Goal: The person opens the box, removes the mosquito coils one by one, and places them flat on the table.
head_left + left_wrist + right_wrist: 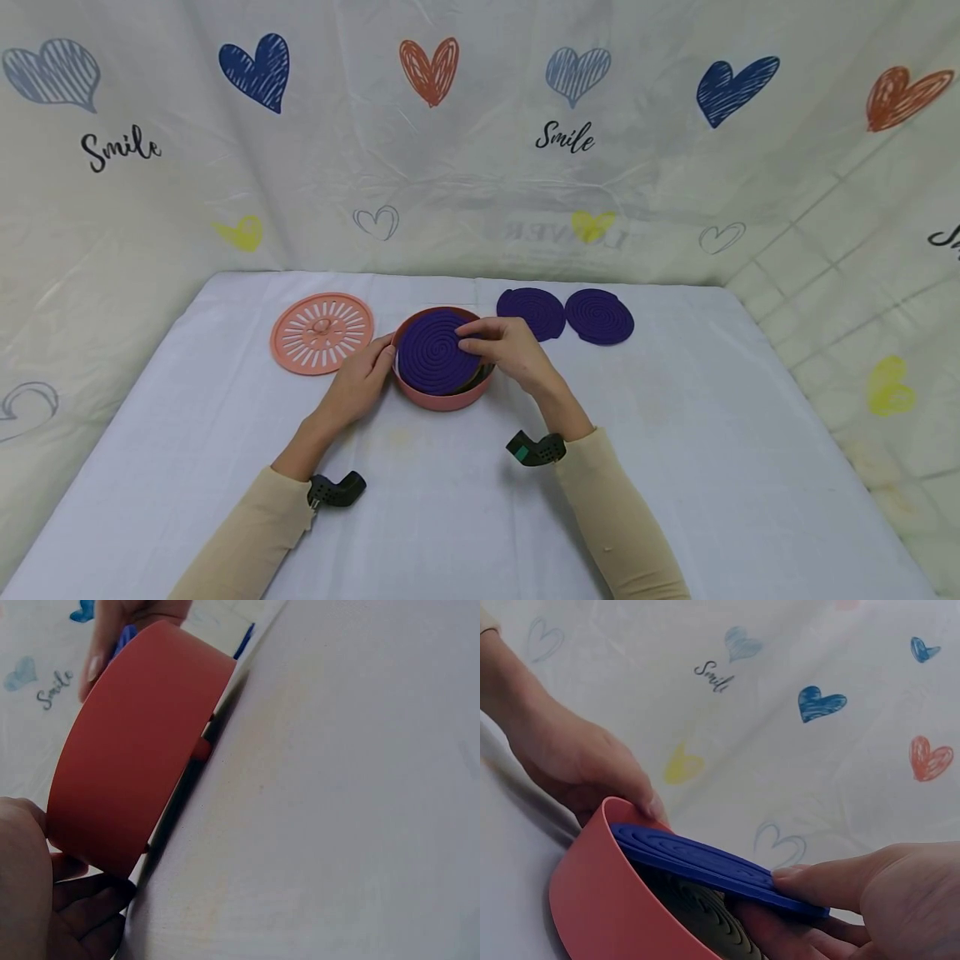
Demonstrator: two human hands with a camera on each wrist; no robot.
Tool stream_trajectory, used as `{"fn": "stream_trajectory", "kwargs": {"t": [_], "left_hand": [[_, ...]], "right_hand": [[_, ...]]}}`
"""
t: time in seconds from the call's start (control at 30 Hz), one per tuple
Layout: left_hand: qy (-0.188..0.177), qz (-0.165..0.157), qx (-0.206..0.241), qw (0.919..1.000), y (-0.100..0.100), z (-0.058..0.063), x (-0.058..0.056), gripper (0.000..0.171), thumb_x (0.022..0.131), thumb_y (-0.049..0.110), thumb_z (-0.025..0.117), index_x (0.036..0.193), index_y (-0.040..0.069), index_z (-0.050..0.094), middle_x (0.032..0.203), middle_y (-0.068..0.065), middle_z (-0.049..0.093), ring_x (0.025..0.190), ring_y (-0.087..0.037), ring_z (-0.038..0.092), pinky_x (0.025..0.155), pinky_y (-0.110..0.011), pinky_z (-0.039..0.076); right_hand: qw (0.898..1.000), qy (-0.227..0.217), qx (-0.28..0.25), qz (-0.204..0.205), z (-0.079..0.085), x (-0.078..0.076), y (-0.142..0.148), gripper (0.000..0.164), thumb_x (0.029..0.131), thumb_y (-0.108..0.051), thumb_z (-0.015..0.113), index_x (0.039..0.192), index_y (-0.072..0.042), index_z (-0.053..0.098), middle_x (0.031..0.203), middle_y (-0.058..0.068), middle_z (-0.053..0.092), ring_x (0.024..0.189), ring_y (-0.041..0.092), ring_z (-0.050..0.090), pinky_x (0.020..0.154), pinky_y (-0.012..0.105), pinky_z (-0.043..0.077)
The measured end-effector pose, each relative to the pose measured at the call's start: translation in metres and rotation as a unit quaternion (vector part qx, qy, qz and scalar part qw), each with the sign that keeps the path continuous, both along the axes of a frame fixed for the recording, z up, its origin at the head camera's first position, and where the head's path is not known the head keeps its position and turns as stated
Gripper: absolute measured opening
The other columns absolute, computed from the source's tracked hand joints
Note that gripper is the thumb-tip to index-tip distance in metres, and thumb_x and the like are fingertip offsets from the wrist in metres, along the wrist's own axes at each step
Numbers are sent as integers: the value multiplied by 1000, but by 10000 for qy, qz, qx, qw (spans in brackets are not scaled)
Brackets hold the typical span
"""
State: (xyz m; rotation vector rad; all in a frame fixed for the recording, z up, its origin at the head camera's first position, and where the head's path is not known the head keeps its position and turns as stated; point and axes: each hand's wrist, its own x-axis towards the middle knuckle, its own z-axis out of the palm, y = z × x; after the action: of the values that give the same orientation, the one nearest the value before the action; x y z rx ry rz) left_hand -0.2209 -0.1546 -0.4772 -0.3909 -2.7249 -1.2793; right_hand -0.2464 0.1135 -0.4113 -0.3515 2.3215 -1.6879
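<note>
A round salmon-coloured mosquito coil holder (444, 402) stands at the middle of the table, and my left hand (363, 379) grips its left side, thumb at the rim and fingers around the outer wall. With thumb and fingers my right hand (504, 350) pinches the right edge of a purple mosquito coil (435, 350). This coil lies tilted over the holder's mouth, its left edge inside the wall and its right edge raised in the right wrist view. Below it, a dark spiral (697, 904) shows inside the holder.
Left of the holder lies its slotted, salmon-coloured round lid (300, 360). Behind my right hand are two more purple coils, one partly covered coil (531, 307) and one farther right coil (600, 317). A white cloth covers the table (420, 517); a heart-printed curtain (480, 158) hangs behind.
</note>
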Motion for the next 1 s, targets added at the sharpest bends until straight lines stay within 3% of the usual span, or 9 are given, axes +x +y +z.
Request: {"fn": "stream_trajectory", "kwargs": {"t": [0.3, 1.0], "left_hand": [[21, 25, 40, 10000, 1, 2, 1, 48, 109, 33, 39, 147, 8, 51, 145, -12, 58, 138, -29, 52, 115, -50, 42], [-41, -8, 40, 10000, 1, 2, 1, 48, 109, 35, 38, 147, 9, 50, 144, -13, 59, 137, -30, 53, 114, -52, 42]], "right_hand": [[9999, 55, -53, -93, 3, -1, 3, 25, 91, -14, 73, 115, -8, 75, 116, 8, 71, 84, 8, 65, 71, 20, 56], [9990, 52, -403, -191, 11, -1, 9, 26, 92, -12, 72, 117, -4, 73, 112, 12, 72, 83, 8, 67, 75, 23, 59]]}}
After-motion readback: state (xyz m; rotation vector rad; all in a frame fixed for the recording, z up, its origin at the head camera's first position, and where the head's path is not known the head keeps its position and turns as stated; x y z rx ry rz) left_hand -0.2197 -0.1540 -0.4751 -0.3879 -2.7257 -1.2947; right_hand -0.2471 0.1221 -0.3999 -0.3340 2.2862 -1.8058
